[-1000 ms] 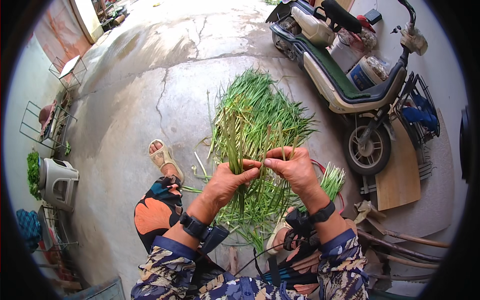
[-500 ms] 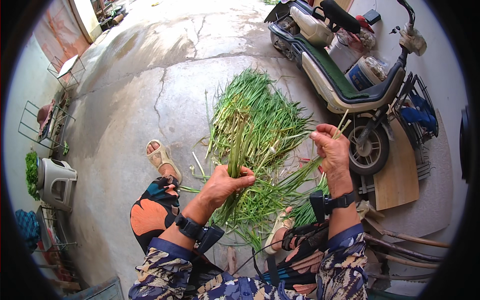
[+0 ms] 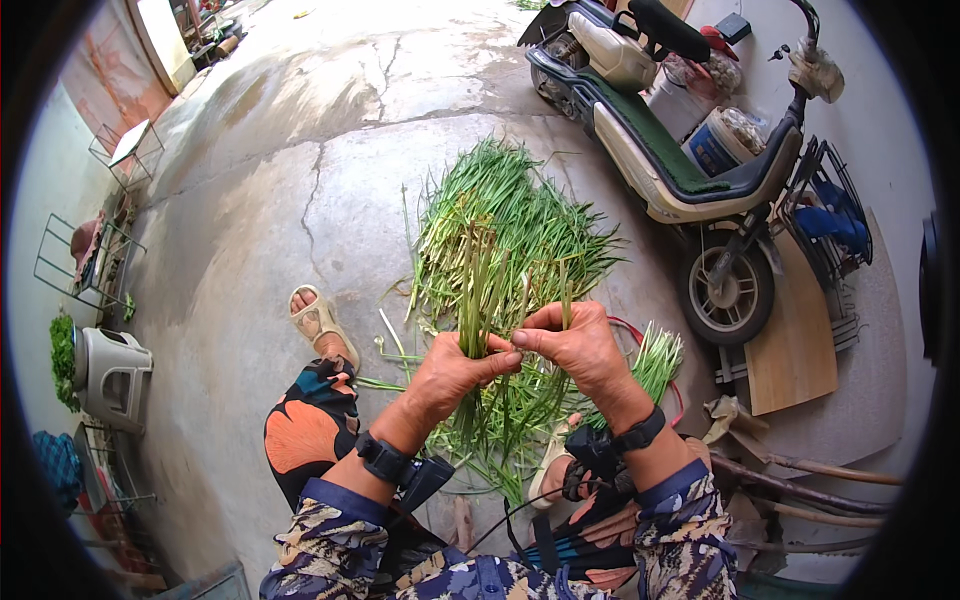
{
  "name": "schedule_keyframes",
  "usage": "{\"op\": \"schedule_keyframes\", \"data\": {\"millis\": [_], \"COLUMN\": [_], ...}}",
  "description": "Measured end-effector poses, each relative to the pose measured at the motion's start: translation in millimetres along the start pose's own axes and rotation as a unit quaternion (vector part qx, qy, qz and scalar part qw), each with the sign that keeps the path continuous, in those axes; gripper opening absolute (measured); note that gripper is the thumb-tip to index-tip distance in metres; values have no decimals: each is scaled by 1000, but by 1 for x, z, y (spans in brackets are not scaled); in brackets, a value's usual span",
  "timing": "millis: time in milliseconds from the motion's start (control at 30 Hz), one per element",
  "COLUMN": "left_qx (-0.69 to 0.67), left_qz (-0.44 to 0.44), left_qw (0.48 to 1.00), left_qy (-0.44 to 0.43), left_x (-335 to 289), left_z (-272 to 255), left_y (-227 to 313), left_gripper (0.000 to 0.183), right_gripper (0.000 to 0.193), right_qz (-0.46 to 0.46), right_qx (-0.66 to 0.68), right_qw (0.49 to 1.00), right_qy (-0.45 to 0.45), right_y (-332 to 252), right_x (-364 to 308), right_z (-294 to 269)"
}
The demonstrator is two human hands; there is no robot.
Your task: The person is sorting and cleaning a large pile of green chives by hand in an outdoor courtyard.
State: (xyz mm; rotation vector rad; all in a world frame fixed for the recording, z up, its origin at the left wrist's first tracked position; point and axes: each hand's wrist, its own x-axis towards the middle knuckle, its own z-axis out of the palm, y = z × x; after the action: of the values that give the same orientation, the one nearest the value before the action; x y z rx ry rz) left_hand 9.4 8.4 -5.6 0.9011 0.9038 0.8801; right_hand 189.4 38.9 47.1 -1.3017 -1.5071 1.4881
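Observation:
Upright in my left hand (image 3: 445,370) is a bunch of chives (image 3: 480,290), with the fingers wrapped round its lower part and the cut-looking stalk ends pointing up. My right hand (image 3: 582,350) is closed on a few chives (image 3: 566,290) that stick up between thumb and fingers. Its thumb and fingertip meet the left thumb tip beside the bunch. Beyond both hands a large heap of chives (image 3: 520,215) lies on the concrete floor, green leaves away from me and paler stems nearer. Loose stalks below the hands are partly hidden by them.
A smaller chive bundle (image 3: 655,362) lies at right, beside a red cord (image 3: 678,395). An electric scooter (image 3: 690,170) stands along the right wall. A grey plastic stool (image 3: 115,372) is at left. Long wooden handles (image 3: 830,470) lie at lower right. My sandalled feet flank the heap.
My right hand has come left and down from near the scooter wheel to meet my left hand. The chives in it now stand upright. The bundle at right is uncovered. My left hand barely moved.

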Motion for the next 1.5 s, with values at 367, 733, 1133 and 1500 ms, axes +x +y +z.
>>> {"op": "schedule_keyframes", "data": {"millis": [367,733,1133,1500], "left_qx": [-141,-127,-149,-213], "left_qz": [-68,-29,-71,-34], "left_qw": [986,990,986,976], "left_qy": [-61,-45,-24,16], "left_x": [-1,-1,0,0], "left_z": [-7,-1,-6,-16], "left_y": [-4,-5,-8,-6], "left_gripper": [18,19,16,18], "right_gripper": [14,16,12,13], "right_qz": [4,-40,-64,-32], "right_qx": [26,38,56,-18], "right_qw": [1000,998,991,988], "right_qy": [11,1,102,152], "right_y": [-4,4,5,7], "right_x": [0,-4,10,0], "right_z": [-9,13,-17,-51]}}
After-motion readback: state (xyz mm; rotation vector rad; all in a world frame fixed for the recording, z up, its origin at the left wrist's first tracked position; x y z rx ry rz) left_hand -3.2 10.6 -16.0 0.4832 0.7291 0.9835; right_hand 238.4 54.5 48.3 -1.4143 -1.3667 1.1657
